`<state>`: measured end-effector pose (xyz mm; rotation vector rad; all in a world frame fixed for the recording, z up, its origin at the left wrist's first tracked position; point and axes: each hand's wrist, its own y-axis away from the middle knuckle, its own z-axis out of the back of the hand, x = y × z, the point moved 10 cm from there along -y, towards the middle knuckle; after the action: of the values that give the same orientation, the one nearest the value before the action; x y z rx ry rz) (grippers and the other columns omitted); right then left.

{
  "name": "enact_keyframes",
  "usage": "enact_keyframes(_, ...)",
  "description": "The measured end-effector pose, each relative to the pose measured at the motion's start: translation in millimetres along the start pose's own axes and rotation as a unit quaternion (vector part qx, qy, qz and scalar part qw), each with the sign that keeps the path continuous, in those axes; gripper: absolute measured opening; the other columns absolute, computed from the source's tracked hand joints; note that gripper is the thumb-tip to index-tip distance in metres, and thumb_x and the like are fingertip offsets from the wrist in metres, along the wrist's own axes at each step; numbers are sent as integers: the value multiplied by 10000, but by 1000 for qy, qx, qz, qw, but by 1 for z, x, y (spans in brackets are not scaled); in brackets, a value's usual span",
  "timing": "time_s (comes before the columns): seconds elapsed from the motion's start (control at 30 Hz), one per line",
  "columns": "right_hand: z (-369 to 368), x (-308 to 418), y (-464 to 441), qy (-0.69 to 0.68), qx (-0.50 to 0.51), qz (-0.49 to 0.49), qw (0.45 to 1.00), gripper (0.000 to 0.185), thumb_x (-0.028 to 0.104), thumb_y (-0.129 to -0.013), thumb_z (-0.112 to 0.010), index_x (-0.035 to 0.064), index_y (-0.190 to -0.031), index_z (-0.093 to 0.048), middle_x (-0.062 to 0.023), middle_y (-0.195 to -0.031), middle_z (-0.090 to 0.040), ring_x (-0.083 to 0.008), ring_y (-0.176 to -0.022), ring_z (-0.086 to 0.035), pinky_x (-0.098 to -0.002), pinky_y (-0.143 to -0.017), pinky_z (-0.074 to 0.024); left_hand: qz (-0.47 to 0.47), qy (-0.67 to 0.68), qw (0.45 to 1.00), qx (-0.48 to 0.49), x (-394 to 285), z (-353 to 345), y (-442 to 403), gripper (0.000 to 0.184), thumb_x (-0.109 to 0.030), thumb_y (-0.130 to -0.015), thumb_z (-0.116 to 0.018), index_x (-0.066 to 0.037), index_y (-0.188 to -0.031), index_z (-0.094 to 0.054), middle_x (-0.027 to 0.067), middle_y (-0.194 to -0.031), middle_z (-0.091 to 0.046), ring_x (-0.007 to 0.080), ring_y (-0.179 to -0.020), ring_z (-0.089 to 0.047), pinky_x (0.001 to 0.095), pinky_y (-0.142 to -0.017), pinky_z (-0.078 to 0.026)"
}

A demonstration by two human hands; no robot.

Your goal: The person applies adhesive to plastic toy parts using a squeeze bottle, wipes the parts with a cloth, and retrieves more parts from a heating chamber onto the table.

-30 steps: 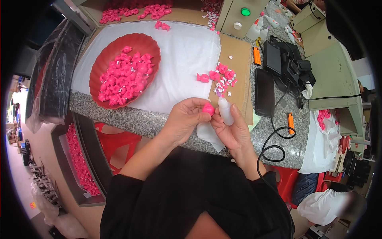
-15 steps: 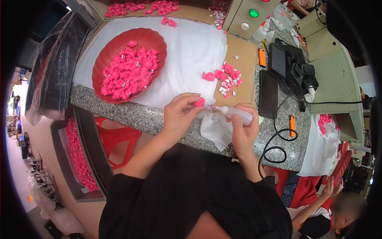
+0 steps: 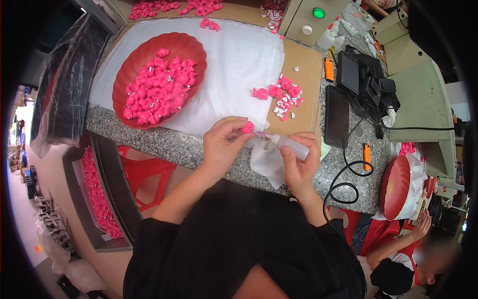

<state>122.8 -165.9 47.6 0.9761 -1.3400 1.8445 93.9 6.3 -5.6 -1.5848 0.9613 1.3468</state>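
Between the fingertips of my left hand [image 3: 222, 143] is a small pink plastic piece [image 3: 248, 128], its far side partly covered by the fingers. My right hand [image 3: 302, 162] is wrapped round a translucent white squeeze bottle [image 3: 291, 146] with a thin purple nozzle [image 3: 259, 133]. The nozzle points left and its tip is at or very close to the pink piece; I cannot tell whether they touch. Below the bottle, a crumpled white cloth [image 3: 268, 162] lies at the table's front edge. Beyond my hands, loose pink pieces [image 3: 275, 91] and small white-and-pink parts [image 3: 282, 107] lie on cardboard.
A red scalloped bowl [image 3: 122, 94] full of pink pieces stands on white cloth at left. To the right are a black phone-like slab [image 3: 336, 117], orange cutters [image 3: 367, 156], a looping cable [image 3: 343, 187] and black devices [image 3: 356, 74]. A co-worker sits at lower right near another red bowl [image 3: 395, 187].
My right hand and the bottle have shifted slightly left, bringing the nozzle closer to the pink piece. At right, the co-worker's red bowl now rests on the table's white cloth.
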Motion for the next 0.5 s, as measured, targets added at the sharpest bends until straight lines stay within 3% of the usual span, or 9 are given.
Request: enact_keyframes(0.5,-1,1,-1,21,0,8,1000,257,85,-731,-640,-13,-898,-472,-128,-824,-489,-186,-688,-508,-258,-591,-410,-25,-35,999,-3,-5,2,1,212,67,-694,-623,24,-897,-576,110,-970,-529,141,-803,-586,225,-710,-510)
